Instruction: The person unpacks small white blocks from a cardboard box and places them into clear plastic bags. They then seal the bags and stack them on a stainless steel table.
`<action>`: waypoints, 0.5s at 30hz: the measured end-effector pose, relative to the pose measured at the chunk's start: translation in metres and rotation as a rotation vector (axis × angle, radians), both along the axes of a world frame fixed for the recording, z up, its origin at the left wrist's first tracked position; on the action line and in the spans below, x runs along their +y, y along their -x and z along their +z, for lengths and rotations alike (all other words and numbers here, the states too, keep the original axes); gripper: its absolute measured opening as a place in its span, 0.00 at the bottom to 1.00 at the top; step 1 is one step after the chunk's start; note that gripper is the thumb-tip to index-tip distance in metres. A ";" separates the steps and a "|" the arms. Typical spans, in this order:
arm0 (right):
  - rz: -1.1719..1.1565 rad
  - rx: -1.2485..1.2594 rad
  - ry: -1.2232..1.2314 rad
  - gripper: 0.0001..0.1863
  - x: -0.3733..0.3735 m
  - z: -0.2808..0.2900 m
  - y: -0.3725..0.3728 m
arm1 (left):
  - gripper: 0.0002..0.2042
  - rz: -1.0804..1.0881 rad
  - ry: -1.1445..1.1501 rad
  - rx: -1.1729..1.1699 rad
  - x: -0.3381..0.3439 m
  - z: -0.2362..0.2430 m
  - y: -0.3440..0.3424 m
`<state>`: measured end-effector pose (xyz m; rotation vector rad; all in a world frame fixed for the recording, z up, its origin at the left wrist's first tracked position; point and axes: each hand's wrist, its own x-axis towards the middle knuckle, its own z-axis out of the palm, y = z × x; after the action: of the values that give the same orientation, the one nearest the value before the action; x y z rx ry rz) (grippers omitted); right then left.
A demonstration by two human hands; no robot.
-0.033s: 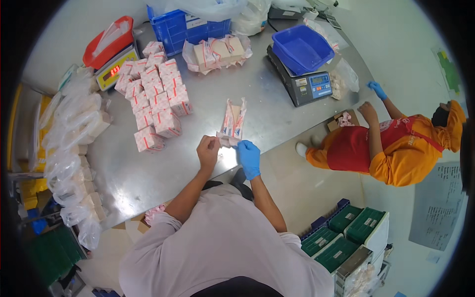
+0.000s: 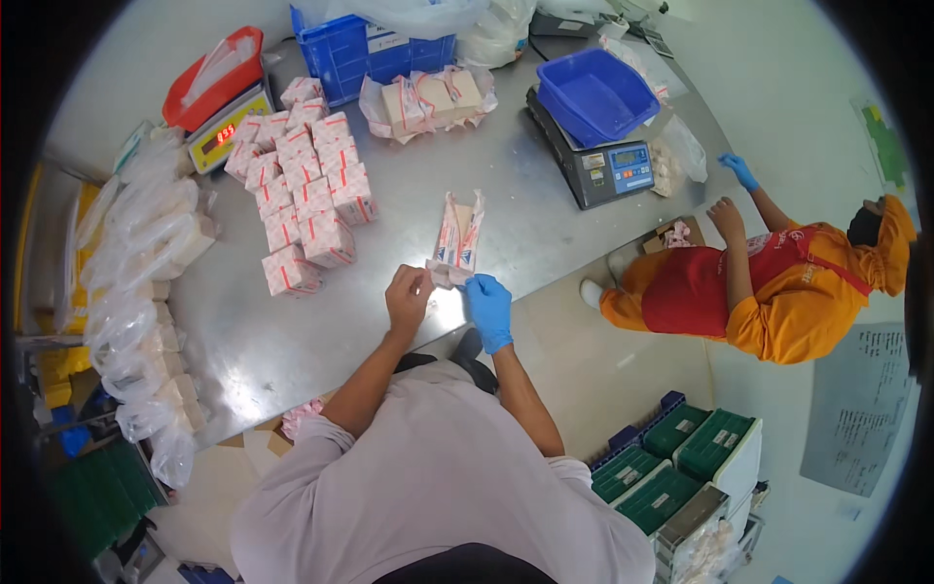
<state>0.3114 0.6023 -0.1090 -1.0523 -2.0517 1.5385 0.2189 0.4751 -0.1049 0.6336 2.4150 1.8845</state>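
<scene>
On the steel table in front of me lies a white paper wrapper [image 2: 444,263] with red and blue print. Its sides stand up around a cream-coloured block [image 2: 464,222], whose kind I cannot make out. My left hand [image 2: 406,300], bare, is closed at the wrapper's near left corner, thumb and fingers pinched on the paper. My right hand [image 2: 489,311], in a blue glove, pinches the near right corner. The gloved fingertips are partly hidden. Left of my hands stand several wrapped blocks [image 2: 327,240] with red stripes, in close rows.
A yellow scale [image 2: 207,149] carries a red tray [image 2: 192,115]. Blue crate [image 2: 341,73] and opened pack of cream blocks [image 2: 452,97] stand behind. A black scale [image 2: 598,180] holds a blue tub [image 2: 584,117]. Bagged blocks [image 2: 156,243] line the left edge. A co-worker [image 2: 681,292] stands right.
My hands and the wrapper have hardly moved. The co-worker has shifted slightly, the blue-gloved hand a little higher, and a second foot now shows more.
</scene>
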 end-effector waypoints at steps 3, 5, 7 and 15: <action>0.225 -0.024 -0.285 0.06 0.005 0.012 -0.006 | 0.07 -0.088 0.152 0.477 0.000 -0.002 0.000; 0.282 -0.001 -0.307 0.06 0.012 0.013 -0.007 | 0.14 -0.106 0.218 0.499 0.008 0.021 0.003; 0.325 -0.033 -0.298 0.07 0.017 0.019 -0.007 | 0.15 -0.135 0.265 0.543 0.016 0.038 0.010; 0.319 -0.038 -0.220 0.09 0.029 0.024 -0.006 | 0.12 -0.729 0.451 0.651 0.030 0.074 0.062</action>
<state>0.3175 0.6310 -0.0847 -0.7039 -2.4421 1.3955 0.1570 0.5050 -0.0314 1.9470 2.2476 0.8890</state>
